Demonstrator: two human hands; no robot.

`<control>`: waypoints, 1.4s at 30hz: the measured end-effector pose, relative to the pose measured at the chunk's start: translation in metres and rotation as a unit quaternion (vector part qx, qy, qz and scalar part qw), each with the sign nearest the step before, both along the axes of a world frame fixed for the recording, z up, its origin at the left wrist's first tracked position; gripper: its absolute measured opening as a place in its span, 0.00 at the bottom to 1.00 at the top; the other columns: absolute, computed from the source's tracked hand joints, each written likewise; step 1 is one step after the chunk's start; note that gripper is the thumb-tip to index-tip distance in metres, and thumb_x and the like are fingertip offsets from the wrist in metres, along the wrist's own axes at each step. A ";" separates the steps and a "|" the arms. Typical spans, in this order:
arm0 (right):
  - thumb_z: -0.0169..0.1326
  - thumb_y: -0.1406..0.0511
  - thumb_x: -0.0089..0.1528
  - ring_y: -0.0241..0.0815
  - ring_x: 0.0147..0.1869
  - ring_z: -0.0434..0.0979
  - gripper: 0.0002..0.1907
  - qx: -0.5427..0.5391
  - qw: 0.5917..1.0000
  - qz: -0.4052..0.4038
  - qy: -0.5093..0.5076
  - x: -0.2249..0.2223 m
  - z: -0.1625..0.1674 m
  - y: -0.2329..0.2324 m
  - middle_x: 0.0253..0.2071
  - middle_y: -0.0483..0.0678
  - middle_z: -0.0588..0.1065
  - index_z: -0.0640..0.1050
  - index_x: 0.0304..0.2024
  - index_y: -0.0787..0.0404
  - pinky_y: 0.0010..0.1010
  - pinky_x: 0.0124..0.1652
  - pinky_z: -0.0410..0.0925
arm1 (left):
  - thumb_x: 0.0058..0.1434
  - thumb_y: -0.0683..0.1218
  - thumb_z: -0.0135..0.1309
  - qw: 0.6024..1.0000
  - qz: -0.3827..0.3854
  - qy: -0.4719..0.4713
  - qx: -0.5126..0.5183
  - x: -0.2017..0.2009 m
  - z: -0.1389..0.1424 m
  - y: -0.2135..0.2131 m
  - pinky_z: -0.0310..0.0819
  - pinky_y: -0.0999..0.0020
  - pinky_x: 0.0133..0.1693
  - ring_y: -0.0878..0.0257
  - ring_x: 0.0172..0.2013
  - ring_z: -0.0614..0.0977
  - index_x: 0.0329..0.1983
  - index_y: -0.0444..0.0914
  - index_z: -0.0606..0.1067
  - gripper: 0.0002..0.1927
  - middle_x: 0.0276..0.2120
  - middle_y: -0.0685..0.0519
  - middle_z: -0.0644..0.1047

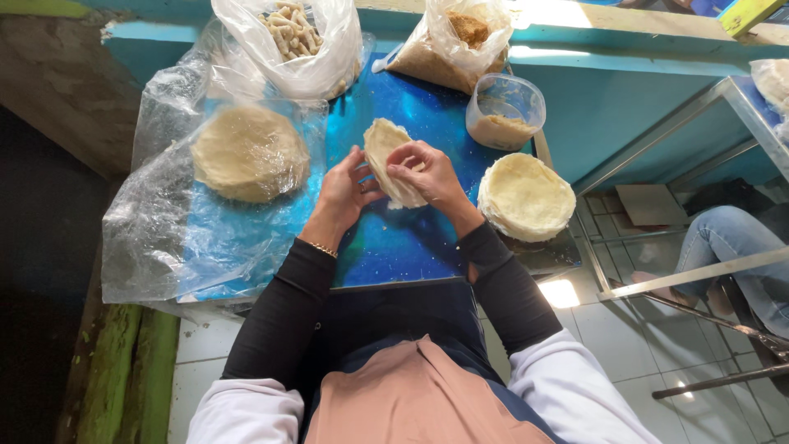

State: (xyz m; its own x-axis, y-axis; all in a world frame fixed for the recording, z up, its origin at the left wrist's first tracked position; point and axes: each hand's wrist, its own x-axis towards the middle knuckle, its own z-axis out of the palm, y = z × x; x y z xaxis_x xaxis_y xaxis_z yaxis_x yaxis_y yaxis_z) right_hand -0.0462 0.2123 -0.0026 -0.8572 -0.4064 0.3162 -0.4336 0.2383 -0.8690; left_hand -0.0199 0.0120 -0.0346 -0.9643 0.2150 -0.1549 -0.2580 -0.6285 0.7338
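Note:
Both my hands hold one thin pale dough wrapper [383,148], folded over, above a blue tabletop [394,247]. My left hand [343,191] grips its near left edge. My right hand [426,173] pinches it from the right, fingers curled over the fold. A stack of round wrappers [526,196] lies just right of my right hand. Another round stack [249,151] sits to the left under clear plastic.
A clear tub of brown filling [503,113] stands behind the right stack. Behind it are a bag of brown crumbs [457,43] and a bag of rolled pieces [292,37]. Another person's jeans-clad leg [735,247] is at the right, beside metal frame bars.

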 end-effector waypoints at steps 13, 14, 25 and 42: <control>0.69 0.62 0.60 0.31 0.42 0.74 0.11 0.038 0.998 0.034 0.023 0.007 -0.002 0.001 0.42 0.42 0.75 0.81 0.41 0.59 0.24 0.39 0.68 | 0.71 0.52 0.45 0.998 0.036 -0.005 -0.050 0.004 -0.001 -0.003 0.77 0.59 0.45 0.58 0.44 0.81 0.62 0.38 0.70 0.20 0.50 0.51 0.78; 0.68 0.62 0.62 0.31 0.42 0.75 0.10 0.025 0.999 0.026 0.022 0.005 -0.004 -0.002 0.42 0.42 0.76 0.82 0.41 0.59 0.24 0.40 0.68 | 0.71 0.51 0.45 0.997 0.041 -0.005 -0.069 0.006 0.002 -0.002 0.77 0.59 0.44 0.58 0.44 0.81 0.63 0.39 0.70 0.21 0.50 0.51 0.78; 0.66 0.63 0.63 0.30 0.41 0.77 0.09 -0.022 0.999 0.006 0.025 0.008 -0.003 -0.008 0.42 0.42 0.77 0.81 0.40 0.61 0.23 0.39 0.71 | 0.71 0.48 0.48 0.998 0.010 0.044 -0.039 0.014 0.014 -0.001 0.81 0.56 0.47 0.58 0.46 0.83 0.60 0.37 0.72 0.18 0.50 0.50 0.79; 0.60 0.64 0.67 0.28 0.38 0.74 0.06 -0.077 0.996 0.014 -0.050 0.000 -0.012 0.000 0.37 0.40 0.78 0.81 0.43 0.61 0.21 0.36 0.69 | 0.69 0.51 0.51 0.997 0.020 0.032 -0.074 0.019 0.022 0.002 0.80 0.60 0.45 0.58 0.44 0.84 0.58 0.38 0.72 0.18 0.49 0.51 0.79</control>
